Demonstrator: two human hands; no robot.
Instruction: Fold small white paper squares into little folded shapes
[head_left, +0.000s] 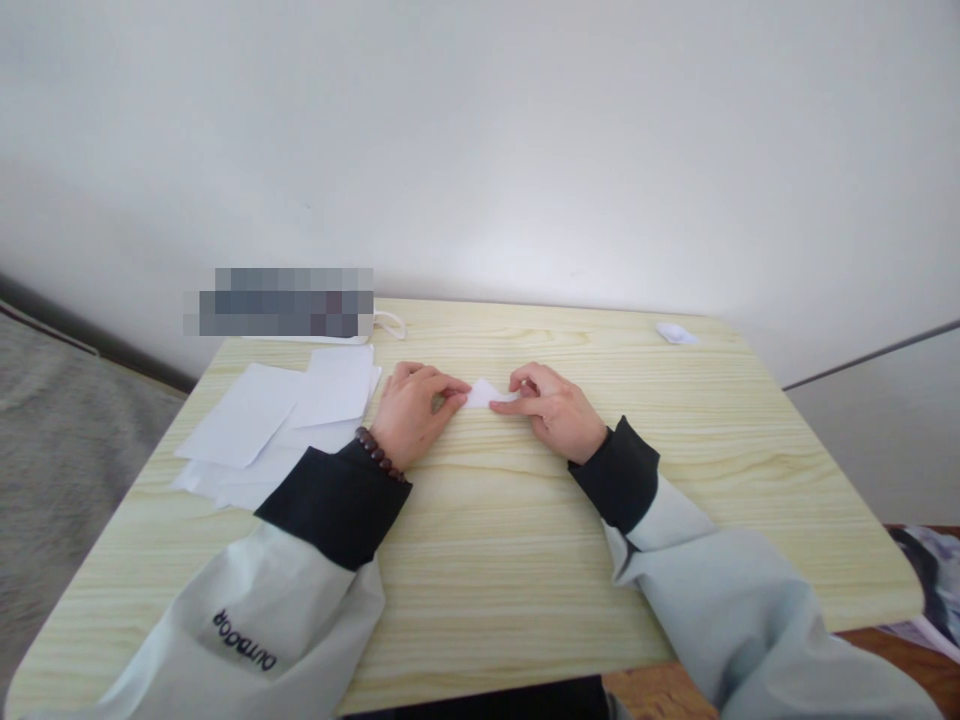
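Observation:
A small folded piece of white paper [481, 394], pointed at the top, is held low over the middle of the table. My left hand [417, 408] pinches its left corner between thumb and fingertips. At the other end, my right hand [553, 406] grips the right corner, with the fingers curled and the thumb pressed along the lower edge. Part of the paper is hidden behind the right fingers. Just left of my left hand lie several loose white sheets [247, 412], overlapping one another.
A folded white paper boat [676, 333] sits at the back right of the wood-grain table [480, 600]. At the back left stands a blurred-out object [289, 305] with a white cord [391, 322]. A white wall [525, 150] rises behind the table.

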